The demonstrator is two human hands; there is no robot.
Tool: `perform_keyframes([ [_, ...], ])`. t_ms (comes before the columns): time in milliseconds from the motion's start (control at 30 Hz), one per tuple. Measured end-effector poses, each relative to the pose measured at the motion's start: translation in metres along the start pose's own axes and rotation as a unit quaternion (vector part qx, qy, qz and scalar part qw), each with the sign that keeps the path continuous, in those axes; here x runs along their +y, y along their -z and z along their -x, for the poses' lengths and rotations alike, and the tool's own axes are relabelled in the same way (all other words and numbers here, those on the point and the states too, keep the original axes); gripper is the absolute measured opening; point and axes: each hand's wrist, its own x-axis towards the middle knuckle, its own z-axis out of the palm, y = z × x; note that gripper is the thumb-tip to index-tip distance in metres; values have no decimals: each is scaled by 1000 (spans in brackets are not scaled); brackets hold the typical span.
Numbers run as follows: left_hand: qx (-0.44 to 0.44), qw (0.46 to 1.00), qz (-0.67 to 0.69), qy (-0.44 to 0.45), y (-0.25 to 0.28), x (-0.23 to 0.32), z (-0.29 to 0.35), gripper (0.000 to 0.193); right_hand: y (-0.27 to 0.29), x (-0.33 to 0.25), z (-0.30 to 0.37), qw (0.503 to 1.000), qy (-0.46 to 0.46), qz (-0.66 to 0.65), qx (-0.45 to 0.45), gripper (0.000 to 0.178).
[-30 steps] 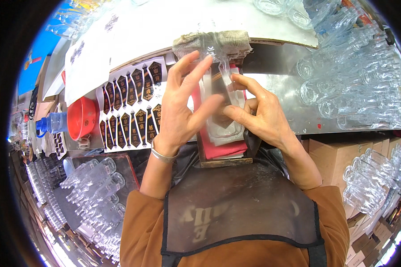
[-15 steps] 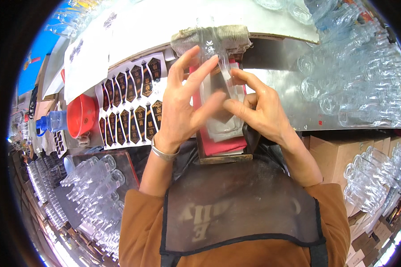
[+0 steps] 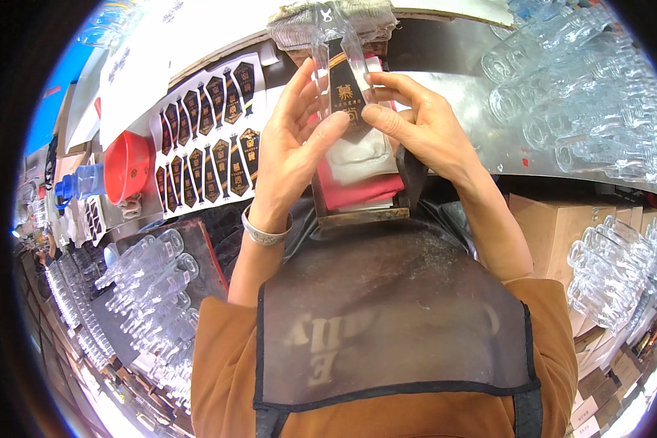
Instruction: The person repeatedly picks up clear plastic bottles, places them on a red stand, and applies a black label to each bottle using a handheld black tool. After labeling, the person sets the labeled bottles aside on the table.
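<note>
A clear glass bottle [image 3: 356, 152] lies in front of me, its neck pointing away and resting on a rolled, ribbed cloth [image 3: 290, 32]. On its upper face sits a black, tie-shaped label [image 3: 345, 87] with gold markings. My left hand [image 3: 297, 142] grips the bottle's left side, thumb on the label's lower left edge. From the right, my right hand [image 3: 425, 128] grips it too, thumb near the label's lower right edge. Some fingertips are hidden beside the glass. Beneath the bottle are a red cloth [image 3: 361, 193] and a wooden stand [image 3: 365, 215].
Left of the stand lies a white sheet [image 3: 206, 140] of similar black labels, then a red bowl [image 3: 128, 169] and a blue-capped clear container [image 3: 87, 181]. Glass bottles [image 3: 522, 102] crowd the metal table at right. More bottles [image 3: 153, 288] stand lower left, and cardboard boxes [image 3: 555, 233] lower right.
The view has shifted, so the bench sits higher in the picture. My hands have come in closer to the bottle, and my left thumb now rests on the label, which shows more plainly.
</note>
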Motion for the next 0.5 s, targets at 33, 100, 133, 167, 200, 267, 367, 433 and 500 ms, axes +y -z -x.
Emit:
perform_keyframes([
  [33,0,1000,-2,1,-2,2,0,76,0,0,-1,1000,3,11,2,59],
  [100,0,1000,-6,-1,-3,2,0,77,-1,-1,-1,1000,7,27,8,59],
  [133,0,1000,-10,-3,-2,0,-1,77,-2,-1,-1,999,9,32,12,59],
  [167,0,1000,-13,-6,-2,0,-1,77,-2,-1,-1,999,11,38,15,59],
  [200,0,1000,-8,-6,-3,0,0,77,-2,0,-1,999,14,33,15,59],
  [267,2,1000,1,-7,-4,0,-1,77,-2,2,-2,999,20,24,16,58],
  [367,7,1000,14,-5,-5,-1,0,76,-2,1,-2,1000,10,7,12,57],
  [433,7,1000,14,-4,-6,-1,0,76,-1,1,-2,1000,6,6,10,57],
  [500,6,1000,11,-4,-6,-1,0,77,-1,2,-2,1000,7,6,9,56],
])
